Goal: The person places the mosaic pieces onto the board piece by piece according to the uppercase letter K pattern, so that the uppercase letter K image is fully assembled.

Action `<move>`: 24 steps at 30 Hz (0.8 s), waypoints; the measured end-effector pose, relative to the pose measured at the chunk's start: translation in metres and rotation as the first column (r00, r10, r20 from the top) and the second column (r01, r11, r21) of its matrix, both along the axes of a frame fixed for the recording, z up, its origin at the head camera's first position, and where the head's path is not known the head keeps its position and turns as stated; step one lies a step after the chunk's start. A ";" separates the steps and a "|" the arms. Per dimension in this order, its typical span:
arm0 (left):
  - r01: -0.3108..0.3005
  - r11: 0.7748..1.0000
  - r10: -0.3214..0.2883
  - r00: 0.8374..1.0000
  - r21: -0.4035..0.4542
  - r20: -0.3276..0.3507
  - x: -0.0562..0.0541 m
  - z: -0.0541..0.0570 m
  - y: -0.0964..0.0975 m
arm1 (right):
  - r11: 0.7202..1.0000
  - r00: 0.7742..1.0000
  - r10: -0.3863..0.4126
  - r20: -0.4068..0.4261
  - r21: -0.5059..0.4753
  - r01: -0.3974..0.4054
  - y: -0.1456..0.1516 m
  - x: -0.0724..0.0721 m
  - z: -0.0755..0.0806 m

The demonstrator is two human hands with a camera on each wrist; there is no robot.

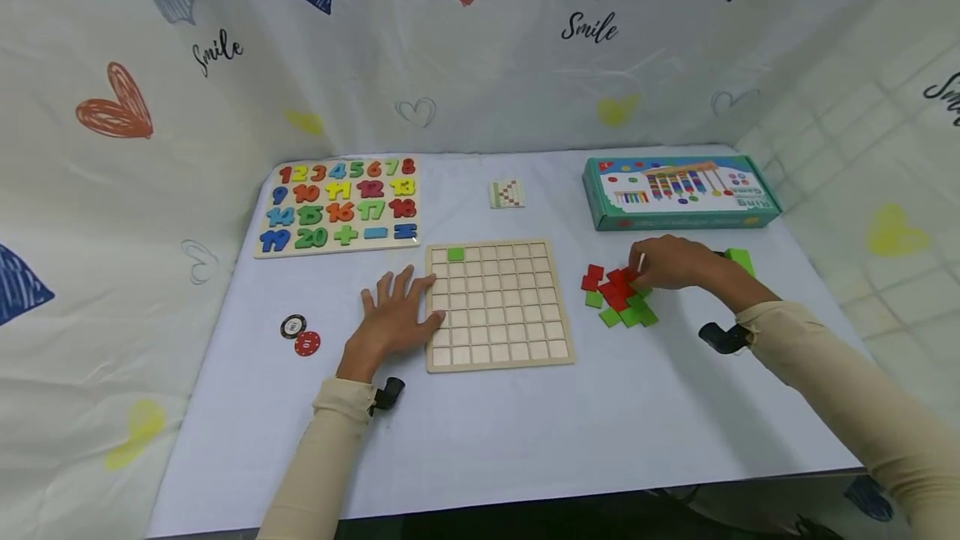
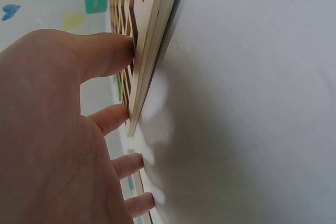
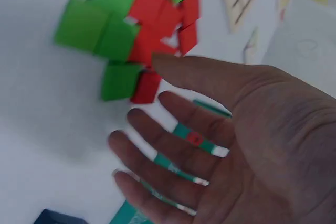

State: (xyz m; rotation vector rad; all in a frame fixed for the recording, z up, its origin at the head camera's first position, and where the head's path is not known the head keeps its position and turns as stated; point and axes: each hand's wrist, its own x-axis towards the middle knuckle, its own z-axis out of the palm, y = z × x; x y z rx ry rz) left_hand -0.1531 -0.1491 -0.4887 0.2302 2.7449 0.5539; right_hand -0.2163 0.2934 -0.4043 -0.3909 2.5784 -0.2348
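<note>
My left hand (image 1: pixel 393 315) lies spread at the left edge of a wooden grid board (image 1: pixel 495 369), its thumb and forefinger touching the rim. In the left wrist view, the other fingers reach past that edge. One green tile (image 1: pixel 455 254) fills a square in the board's top row. Over at the right, my right hand (image 1: pixel 666 262) hovers at a loose pile of red tiles (image 1: pixel 617 294) and green tiles (image 1: pixel 630 317). The right wrist view has its fingers apart, with the thumb (image 3: pixel 184 72) close to a red tile (image 3: pixel 146 86); whether they touch is unclear.
A number puzzle board (image 1: pixel 337 248) lies at the back left, and a small patterned card (image 1: pixel 507 194) behind the grid board. The teal box (image 1: pixel 682 194) sits at the back right. Near the left hand are a black chip (image 1: pixel 293 326) and a red chip (image 1: pixel 307 343).
</note>
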 end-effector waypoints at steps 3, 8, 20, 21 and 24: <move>-0.002 1.000 0.002 1.000 -0.002 -0.002 -0.001 0.000 -0.002 | 0.998 0.996 -0.038 0.075 0.060 0.034 0.011 -0.003 -0.006; 0.002 1.000 -0.002 1.000 -0.005 0.006 -0.004 0.001 -0.002 | 0.996 0.989 -0.055 0.134 0.074 0.045 0.017 -0.011 -0.012; -0.004 1.000 0.004 1.000 -0.002 0.025 -0.003 0.002 -0.001 | 0.991 0.970 -0.122 0.209 0.085 0.106 0.007 -0.008 -0.008; -0.004 1.000 0.004 1.000 -0.004 0.025 -0.002 0.002 0.000 | 0.990 0.968 -0.128 0.217 0.084 0.112 0.007 -0.008 -0.008; -0.003 1.000 0.003 1.000 -0.004 0.025 -0.002 0.002 0.000 | 0.988 0.961 -0.146 0.236 0.073 0.133 0.008 -0.008 -0.009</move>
